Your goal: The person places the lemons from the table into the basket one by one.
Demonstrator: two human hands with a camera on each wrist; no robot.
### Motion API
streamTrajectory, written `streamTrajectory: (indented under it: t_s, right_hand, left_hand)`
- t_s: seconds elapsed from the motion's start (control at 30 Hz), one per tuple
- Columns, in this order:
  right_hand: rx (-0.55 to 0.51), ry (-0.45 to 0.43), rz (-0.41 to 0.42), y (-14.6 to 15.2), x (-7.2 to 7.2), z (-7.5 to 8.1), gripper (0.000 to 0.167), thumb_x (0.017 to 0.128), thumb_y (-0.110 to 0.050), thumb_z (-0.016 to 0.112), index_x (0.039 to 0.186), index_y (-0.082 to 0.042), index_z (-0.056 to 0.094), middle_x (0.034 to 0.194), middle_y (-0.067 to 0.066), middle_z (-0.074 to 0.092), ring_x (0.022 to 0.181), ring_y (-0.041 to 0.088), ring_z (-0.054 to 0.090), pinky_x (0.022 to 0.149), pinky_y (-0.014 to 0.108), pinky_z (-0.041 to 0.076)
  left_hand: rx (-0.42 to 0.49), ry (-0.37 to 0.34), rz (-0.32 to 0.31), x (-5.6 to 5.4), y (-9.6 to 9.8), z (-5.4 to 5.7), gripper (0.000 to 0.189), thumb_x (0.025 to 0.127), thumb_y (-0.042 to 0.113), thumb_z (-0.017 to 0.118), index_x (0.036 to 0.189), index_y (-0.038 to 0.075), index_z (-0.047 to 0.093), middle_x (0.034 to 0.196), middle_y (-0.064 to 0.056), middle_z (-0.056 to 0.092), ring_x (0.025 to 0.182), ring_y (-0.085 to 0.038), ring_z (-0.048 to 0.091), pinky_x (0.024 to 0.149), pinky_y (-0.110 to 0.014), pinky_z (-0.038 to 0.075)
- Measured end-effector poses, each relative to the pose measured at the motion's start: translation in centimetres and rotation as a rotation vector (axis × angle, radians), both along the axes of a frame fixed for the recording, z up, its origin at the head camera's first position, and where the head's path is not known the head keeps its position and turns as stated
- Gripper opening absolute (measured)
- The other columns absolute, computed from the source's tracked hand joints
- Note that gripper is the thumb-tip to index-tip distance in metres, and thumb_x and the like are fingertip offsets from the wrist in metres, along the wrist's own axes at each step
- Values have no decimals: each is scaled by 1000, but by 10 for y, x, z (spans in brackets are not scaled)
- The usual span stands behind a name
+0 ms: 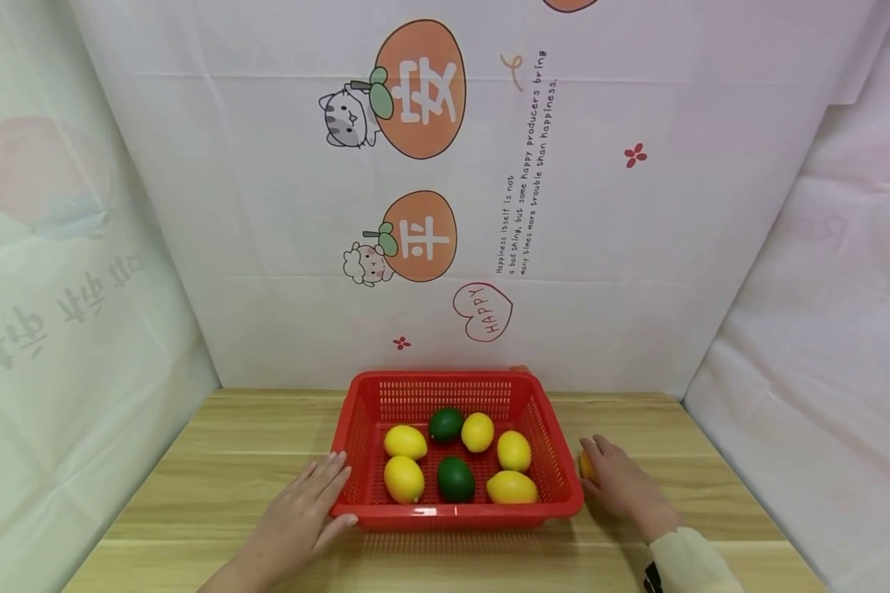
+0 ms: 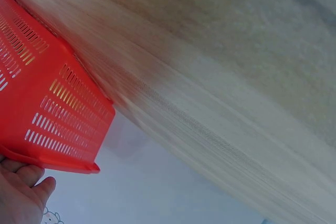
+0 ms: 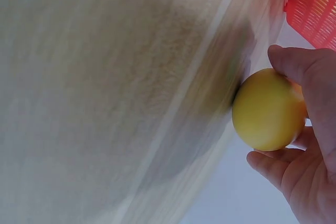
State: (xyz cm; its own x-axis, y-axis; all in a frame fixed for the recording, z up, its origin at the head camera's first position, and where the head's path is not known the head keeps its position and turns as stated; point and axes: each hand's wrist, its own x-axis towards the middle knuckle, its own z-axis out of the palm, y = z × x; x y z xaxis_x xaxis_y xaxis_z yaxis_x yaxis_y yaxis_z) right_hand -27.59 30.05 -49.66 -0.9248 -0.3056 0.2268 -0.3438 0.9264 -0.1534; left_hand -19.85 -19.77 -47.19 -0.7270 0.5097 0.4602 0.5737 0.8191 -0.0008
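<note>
A red plastic basket (image 1: 456, 511) with slotted walls stands on the table, holding several yellow lemons (image 1: 404, 479) and two dark green limes (image 1: 456, 479). My left hand (image 1: 300, 506) rests on the basket's left rim, fingers extended over the edge. The left wrist view shows its fingertips against the rim of the basket (image 2: 63, 108). To the right of the basket, my right hand (image 1: 623, 482) grips a lemon (image 3: 269, 111) between thumb and fingers, low over the wood surface. From the head view, the hand mostly hides this lemon.
The wood-grain table (image 1: 267, 428) runs back to a white printed cloth (image 1: 289, 329), which hangs as a wall behind the basket. More white cloth hangs at the left (image 1: 67, 329) and right (image 1: 801, 354) sides of the table.
</note>
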Motion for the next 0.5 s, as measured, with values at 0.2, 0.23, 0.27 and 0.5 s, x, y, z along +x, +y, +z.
streamTrajectory:
  t_s: [0.2,0.23,0.27,0.5]
  right_hand:
    - [1,10,9,0,-2,-2,66,82,-16,78,134,9,47,132,39,44,118,53,46,96,62,42]
    - [0,12,13,0,-2,-3,65,81,-14,78,134,9,47,132,39,44,118,54,46,95,62,42]
    - [-5,14,18,0,-2,-3,64,81,-12,78,133,9,47,131,39,44,118,54,46,95,62,42]
    - [17,21,44,0,-3,-5,58,80,-8,77,129,8,52,131,37,45,121,53,44,97,63,40]
  left_hand:
    - [0,3,1,-1,0,-1,64,88,43,69,131,-2,58,139,-16,53,131,-31,46,103,-51,40]
    - [-1,5,0,-1,0,-1,64,88,43,69,131,-2,58,139,-16,53,131,-31,46,103,-51,40]
    - [-1,7,0,-1,-1,-1,64,88,43,69,131,-2,59,139,-16,53,131,-31,46,103,-51,40]
    - [3,9,1,1,0,1,64,87,44,70,131,-2,59,138,-16,53,130,-30,47,103,-51,40]
